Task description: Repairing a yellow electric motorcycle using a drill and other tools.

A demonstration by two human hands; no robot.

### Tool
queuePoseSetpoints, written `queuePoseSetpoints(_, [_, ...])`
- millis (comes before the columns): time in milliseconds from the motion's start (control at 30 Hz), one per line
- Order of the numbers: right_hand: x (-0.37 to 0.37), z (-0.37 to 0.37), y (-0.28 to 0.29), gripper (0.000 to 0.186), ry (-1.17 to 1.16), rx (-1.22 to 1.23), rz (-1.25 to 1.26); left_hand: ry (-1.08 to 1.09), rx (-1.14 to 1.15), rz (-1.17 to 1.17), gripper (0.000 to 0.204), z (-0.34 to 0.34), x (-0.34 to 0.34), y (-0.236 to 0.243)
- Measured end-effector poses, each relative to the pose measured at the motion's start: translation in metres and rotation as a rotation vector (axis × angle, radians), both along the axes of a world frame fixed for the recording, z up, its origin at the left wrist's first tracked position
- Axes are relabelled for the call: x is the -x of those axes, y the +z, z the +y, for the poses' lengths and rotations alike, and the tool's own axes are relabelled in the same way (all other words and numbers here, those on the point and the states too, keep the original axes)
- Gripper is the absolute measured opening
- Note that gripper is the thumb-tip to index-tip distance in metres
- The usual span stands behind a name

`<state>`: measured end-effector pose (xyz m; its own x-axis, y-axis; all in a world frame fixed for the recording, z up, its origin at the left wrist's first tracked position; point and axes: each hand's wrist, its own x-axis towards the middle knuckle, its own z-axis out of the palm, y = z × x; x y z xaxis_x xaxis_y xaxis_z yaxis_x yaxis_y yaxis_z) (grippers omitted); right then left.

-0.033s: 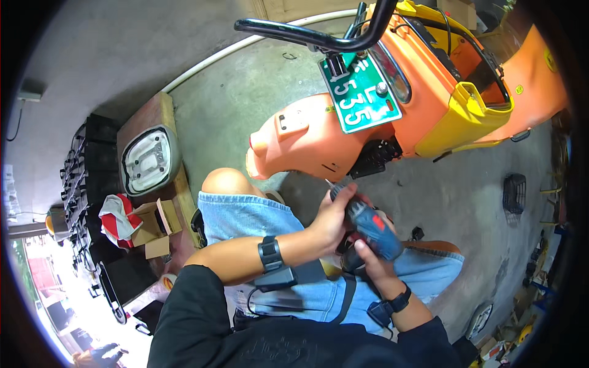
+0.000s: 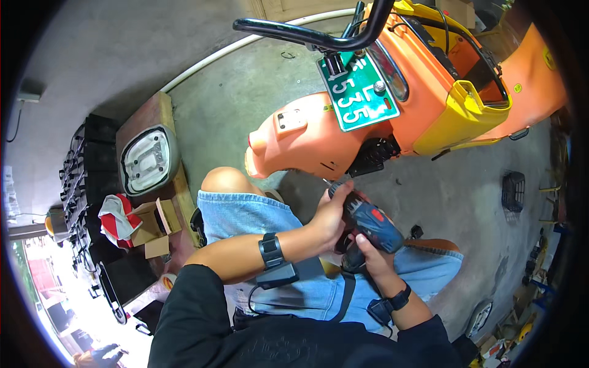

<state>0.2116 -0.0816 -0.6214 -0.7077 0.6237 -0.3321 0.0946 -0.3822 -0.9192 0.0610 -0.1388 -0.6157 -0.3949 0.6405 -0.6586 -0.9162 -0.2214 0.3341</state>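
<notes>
The drill point(image 2: 372, 224), barely shifted, lies clasped between left grip point(image 2: 330, 216) and right grip point(image 2: 378, 262).

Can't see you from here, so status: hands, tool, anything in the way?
Left grip near the chuck of the blue drill; right grip toward its rear. Bit pointing forward-left. Orange scooter ahead.

- My left arm point(image 2: 239, 256) bends and reaches to the right.
- My left hand point(image 2: 332, 213) is curled.
- My right hand point(image 2: 377, 256) curls close by, its thumb point(image 2: 362, 245) pointing forward.
</notes>
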Motion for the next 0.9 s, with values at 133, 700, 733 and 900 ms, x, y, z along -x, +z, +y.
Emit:
queuePoseSetpoints(133, [-0.001,-0.001,-0.007,0.060,0.085,-0.431,-0.162,-0.025,0.116,-0.159,0.022,0.002,-0.003,-0.011])
queuePoseSetpoints(700, [0.010,0.051,-0.050,0.088,1.060,-1.303,-0.384,-0.409,0.462,0.267,0.020,0.003,-0.010,-0.106])
queuePoseSetpoints(733, [0.010,0.051,-0.052,0.086,1.120,-1.257,-0.439,-0.398,0.489,0.305,0.021,0.003,-0.010,-0.108])
queuePoseSetpoints(900, [0.011,0.054,-0.049,0.086,1.073,-1.282,-0.461,-0.420,0.444,0.335,0.028,0.007,-0.002,-0.102])
